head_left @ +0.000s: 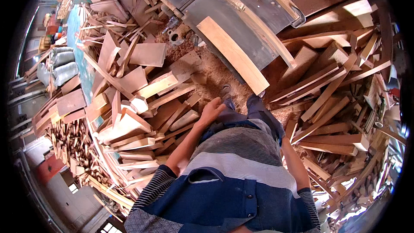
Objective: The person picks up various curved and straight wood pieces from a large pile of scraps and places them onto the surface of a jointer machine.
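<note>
My left hand (213, 111) hangs in front of my left thigh, its fingers curled in, with nothing seen in them. It is apart from the wood around it. My right forearm (294, 159) comes down along my right side, and the hand at its end is hidden by my clothes. Ahead of my feet, a pale wooden board (233, 56) lies along the near edge of a dark metal machine table (237, 30), one end sticking out toward me. A long wooden strip (263, 30) runs across the same table beyond the board.
Heaped wood offcuts (146, 86) fill the left side. More boards and wedges (332, 77) pile up on the right, close to my leg. Sawdust (215, 75) covers the floor by my feet. A round metal fitting (175, 38) sits left of the machine; grey sacks (64, 67) stand farther left.
</note>
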A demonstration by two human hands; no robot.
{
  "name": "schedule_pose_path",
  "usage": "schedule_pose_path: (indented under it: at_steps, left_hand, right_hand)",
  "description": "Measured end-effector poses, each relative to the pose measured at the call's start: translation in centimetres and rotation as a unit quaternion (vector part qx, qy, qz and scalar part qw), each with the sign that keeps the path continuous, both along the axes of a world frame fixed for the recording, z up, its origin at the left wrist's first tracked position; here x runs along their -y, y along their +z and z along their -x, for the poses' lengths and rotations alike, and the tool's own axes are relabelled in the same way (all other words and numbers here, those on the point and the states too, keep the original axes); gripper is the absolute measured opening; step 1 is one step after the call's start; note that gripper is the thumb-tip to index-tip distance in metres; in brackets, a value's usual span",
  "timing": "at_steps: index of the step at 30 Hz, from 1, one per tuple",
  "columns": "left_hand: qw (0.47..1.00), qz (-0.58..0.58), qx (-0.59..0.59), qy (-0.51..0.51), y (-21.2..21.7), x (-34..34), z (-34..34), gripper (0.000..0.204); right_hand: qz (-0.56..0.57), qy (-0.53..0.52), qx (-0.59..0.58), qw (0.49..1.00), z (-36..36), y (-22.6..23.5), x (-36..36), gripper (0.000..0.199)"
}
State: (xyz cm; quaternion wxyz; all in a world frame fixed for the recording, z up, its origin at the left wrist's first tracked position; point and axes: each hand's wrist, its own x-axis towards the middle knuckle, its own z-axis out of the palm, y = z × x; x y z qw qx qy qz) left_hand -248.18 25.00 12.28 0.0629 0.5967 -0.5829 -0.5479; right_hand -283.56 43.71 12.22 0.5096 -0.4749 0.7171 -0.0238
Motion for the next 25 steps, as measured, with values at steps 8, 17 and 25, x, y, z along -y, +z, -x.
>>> schedule_pose_path:
  at_steps: [8,17,25]
  left_hand:
    - [0.981,0.064,-0.173,-0.057,3.6,4.1,5.4,0.033]
    - [0.836,-0.38,-0.386,-0.092,11.1,6.3,11.6,0.03]
    - [0.842,-0.408,-0.342,-0.084,9.7,7.6,7.1,0.032]
  right_hand:
    - [0.038,-0.129,-0.011,0.991,0.3,12.3,-3.3,0.047]
    - [0.266,-0.416,0.263,0.829,-5.0,16.7,8.8,0.05]
    - [0.147,-0.331,0.395,0.844,-8.6,14.3,10.4,0.061]
